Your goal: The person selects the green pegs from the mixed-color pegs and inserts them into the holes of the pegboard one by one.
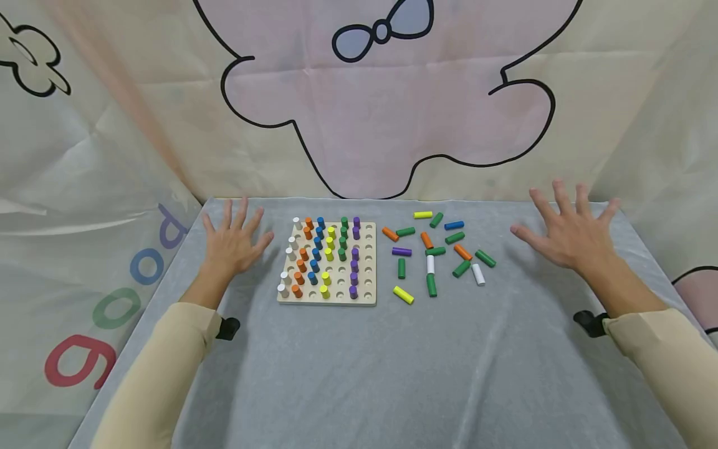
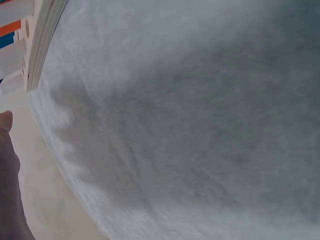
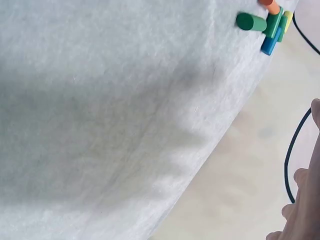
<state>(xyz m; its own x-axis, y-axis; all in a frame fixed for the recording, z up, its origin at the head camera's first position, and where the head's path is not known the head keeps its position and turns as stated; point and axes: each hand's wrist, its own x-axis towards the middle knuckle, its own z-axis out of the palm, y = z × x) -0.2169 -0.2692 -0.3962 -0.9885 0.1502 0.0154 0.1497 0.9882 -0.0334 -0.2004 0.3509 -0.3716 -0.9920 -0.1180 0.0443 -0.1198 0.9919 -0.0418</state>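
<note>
A wooden pegboard (image 1: 366, 293) lies left of centre on the table, with columns of white, orange, blue, yellow, green and purple pegs standing in it. My left hand (image 1: 231, 243) hovers to the left of the board, fingers spread and holding nothing. On the other side, my right hand (image 1: 572, 234) is held over the table with spread fingers, also holding nothing. Between the board and that hand lie several loose pegs, among them a purple peg (image 1: 401, 252), a blue peg (image 1: 454, 225) and a white peg (image 1: 478, 274). The left wrist view catches the board's edge (image 2: 44, 45).
A grey-blue cloth (image 1: 348, 374) covers the table. Behind it hangs a pale curtain (image 1: 359, 125) with a pink cartoon figure, and another sheet with coloured letters (image 1: 81, 362) hangs at the left. Black straps (image 1: 228, 328) show at both wrists.
</note>
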